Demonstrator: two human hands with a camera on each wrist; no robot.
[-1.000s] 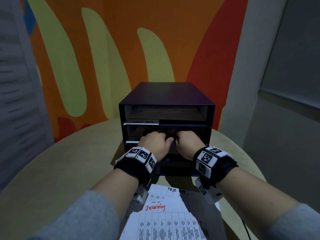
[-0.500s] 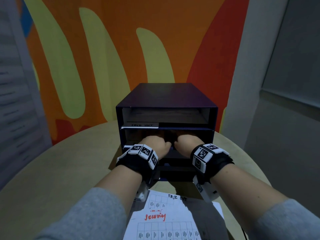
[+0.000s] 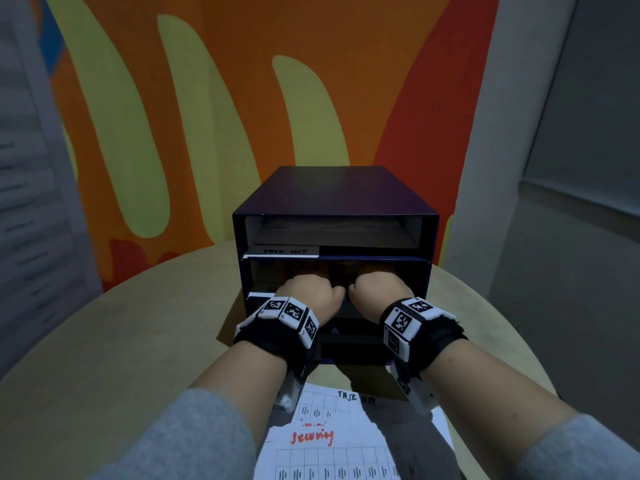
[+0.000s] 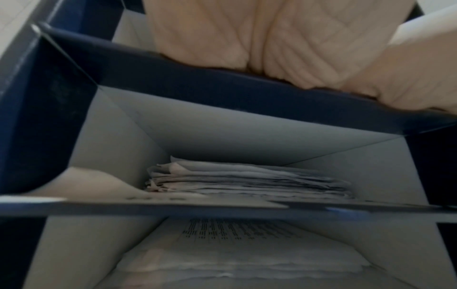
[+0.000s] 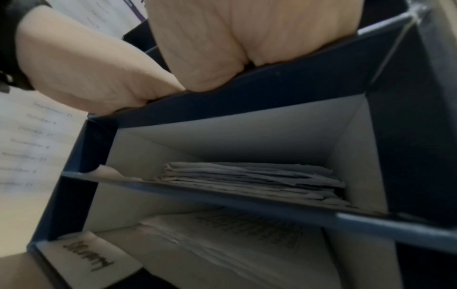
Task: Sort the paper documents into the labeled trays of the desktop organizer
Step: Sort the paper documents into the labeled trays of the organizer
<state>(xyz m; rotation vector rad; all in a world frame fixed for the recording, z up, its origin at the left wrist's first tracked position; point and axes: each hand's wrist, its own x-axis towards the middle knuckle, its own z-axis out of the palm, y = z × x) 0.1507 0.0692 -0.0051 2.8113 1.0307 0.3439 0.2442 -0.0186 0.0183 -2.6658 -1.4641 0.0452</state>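
- Documents (image 3: pixel 332 445) lie unsorted on the worktop (image 3: pixel 121 341) just in front of the organizer (image 3: pixel 332 192). The top sheet bears "Security" in red, and one under it is headed "Task list".
- The left hand (image 3: pixel 308 296) and right hand (image 3: pixel 379 292) are side by side, thumbs nearly touching, reaching into the second tray from the top.
- Their fingers are hidden inside the slot, so I cannot tell whether they grasp paper, press it flat or have let go.
- In both wrist views the heel of the palm bears on a navy tray edge.
- Other compartments are already loaded: a creased stack (image 4: pixel 247 179) sits at the back of one, and a printed sheet (image 4: pixel 247 232) lies in the next.
- A "Security" label (image 5: pixel 86 258) marks one tray, and a "Task list" label (image 3: pixel 284 251) marks the top one.
- Judgement: this looks like seating a sheet in its tray, with more sorting to do.
- Risk: palms leaning on the tray edge could bow the shelf or shove the organizer back across the worktop.
- Risk: pushing paper deep with both hands could crumple it against whatever is inside.
- Risk: pulling out with fingers closed could drag the sheet back out.
- Risk: the forearms hang over the loose documents and could sweep them off.
- Risk: the two headings overlap, so a sheet could be misfiled.
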